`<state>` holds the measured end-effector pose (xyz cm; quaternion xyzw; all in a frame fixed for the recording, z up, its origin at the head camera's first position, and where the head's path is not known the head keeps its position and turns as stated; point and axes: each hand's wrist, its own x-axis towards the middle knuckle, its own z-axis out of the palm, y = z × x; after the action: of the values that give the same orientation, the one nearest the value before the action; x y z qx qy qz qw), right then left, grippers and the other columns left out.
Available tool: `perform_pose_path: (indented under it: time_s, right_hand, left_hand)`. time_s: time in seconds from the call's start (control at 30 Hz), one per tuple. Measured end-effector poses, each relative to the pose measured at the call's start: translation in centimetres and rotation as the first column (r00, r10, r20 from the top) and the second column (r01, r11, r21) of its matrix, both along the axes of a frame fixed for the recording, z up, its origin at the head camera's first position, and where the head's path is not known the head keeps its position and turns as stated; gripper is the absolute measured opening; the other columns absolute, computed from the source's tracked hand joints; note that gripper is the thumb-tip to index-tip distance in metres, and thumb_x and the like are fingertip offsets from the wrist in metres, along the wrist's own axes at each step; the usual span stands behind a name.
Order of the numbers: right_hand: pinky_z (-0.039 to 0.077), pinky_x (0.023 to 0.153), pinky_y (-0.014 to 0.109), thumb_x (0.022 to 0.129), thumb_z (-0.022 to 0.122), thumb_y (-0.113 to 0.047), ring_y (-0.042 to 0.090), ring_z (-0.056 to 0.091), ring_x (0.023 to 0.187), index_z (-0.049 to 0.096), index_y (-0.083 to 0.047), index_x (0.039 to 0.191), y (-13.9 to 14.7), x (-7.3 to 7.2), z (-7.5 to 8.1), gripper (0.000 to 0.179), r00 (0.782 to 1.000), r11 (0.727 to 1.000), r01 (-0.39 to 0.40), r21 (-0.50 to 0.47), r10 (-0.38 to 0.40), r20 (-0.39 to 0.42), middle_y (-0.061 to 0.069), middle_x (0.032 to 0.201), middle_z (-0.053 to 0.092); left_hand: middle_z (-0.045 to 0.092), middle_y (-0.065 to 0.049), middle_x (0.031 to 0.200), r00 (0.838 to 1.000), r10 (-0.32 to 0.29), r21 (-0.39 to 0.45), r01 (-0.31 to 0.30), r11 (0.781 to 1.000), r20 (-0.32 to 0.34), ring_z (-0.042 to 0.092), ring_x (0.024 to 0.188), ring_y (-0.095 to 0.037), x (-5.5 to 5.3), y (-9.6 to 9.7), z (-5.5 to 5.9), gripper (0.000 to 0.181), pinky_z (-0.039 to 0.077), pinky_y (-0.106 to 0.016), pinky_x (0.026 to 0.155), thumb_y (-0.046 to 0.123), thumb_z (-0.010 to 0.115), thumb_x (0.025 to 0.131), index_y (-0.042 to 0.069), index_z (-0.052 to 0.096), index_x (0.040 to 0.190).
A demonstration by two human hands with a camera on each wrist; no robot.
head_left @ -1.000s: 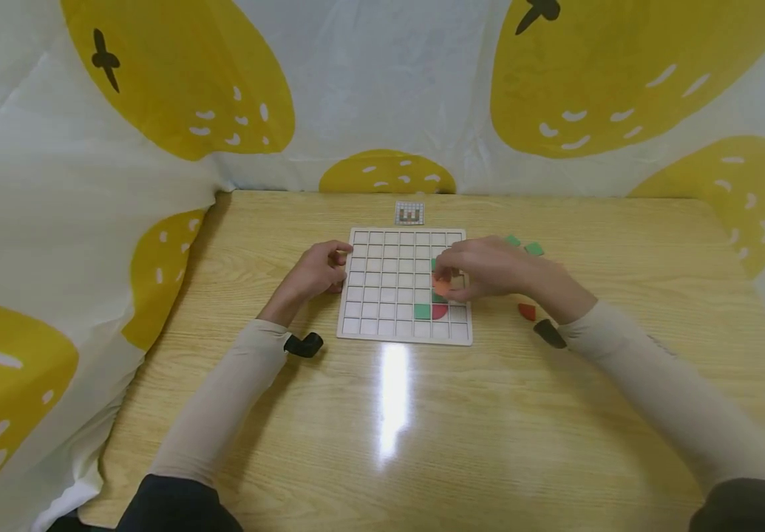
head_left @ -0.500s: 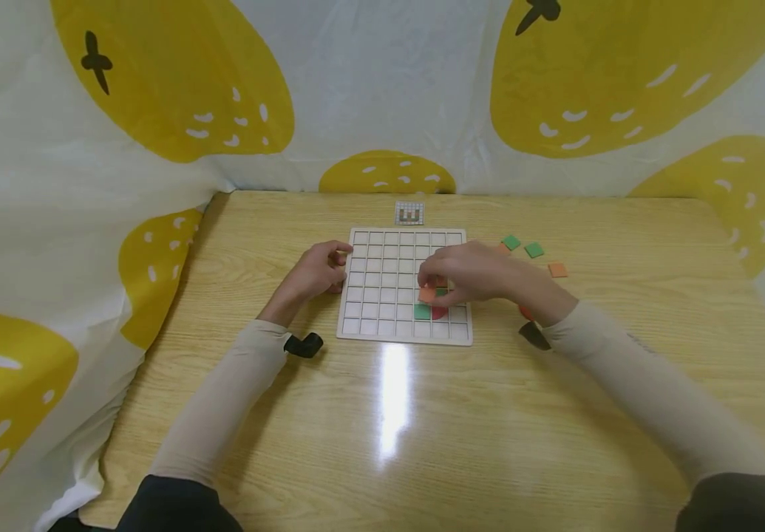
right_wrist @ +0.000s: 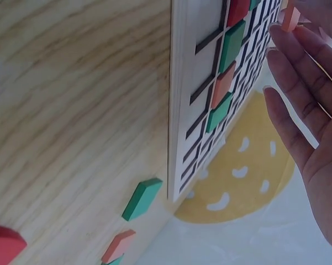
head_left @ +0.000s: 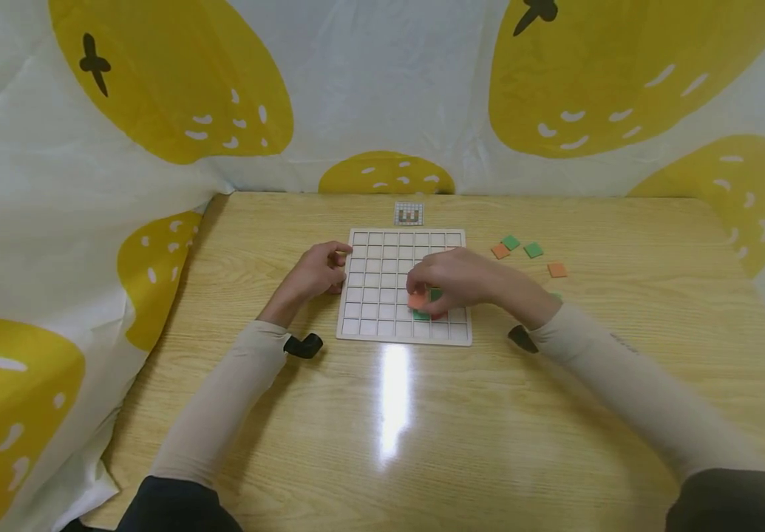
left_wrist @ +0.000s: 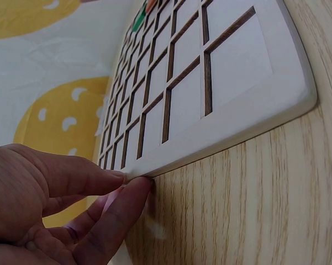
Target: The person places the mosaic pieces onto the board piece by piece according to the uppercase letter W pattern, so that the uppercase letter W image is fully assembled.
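One orange tile (head_left: 417,301) is pinched in the right grip (head_left: 454,278); the left hand (head_left: 318,269), loosely bent, touches the board (head_left: 377,332).

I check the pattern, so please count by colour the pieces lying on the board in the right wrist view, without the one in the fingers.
Green tiles: 3, one cut off by the picture's top edge
Orange tile: 1
Red piece: 1, also cut off there
Total: 5
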<state>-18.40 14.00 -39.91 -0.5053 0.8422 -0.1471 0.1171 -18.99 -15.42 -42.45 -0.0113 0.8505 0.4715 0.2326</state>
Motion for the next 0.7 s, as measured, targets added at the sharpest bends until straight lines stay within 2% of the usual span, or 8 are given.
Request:
perform_pose_path:
  time_s: [0.27, 0.7]
  right_hand:
    - [0.052, 0.071, 0.031, 0.087, 0.077, -0.028, 0.011, 0.064, 0.089, 0.07, -0.019, 0.101, -0.9, 0.5, -0.1, 0.018, 1.0, 1.0, -0.008, -0.012, 0.008, 0.015, -0.006, 0.094, 0.069]
    - [0.053, 0.067, 0.031, 0.088, 0.076, -0.03, 0.008, 0.06, 0.09, 0.07, -0.022, 0.097, -1.9, 0.6, -1.0, 0.014, 0.999, 0.999, -0.04, 0.005, 0.04, -0.035, -0.009, 0.093, 0.067]
  left_hand:
    - [0.051, -0.014, 0.116, 1.0, 0.001, 0.007, -0.001, 1.0, -0.007, 0.054, 0.09, -0.026, 0.1, -0.1, -0.1, 0.052, 0.058, -0.032, 0.069, -0.006, 0.057, 0.096, 0.011, 0.052, 0.145]
    - [0.051, -0.013, 0.114, 1.0, -0.001, 0.019, 0.001, 1.0, -0.013, 0.054, 0.086, -0.025, 0.2, -0.1, -0.2, 0.051, 0.058, -0.032, 0.068, -0.007, 0.058, 0.096, 0.009, 0.052, 0.144]
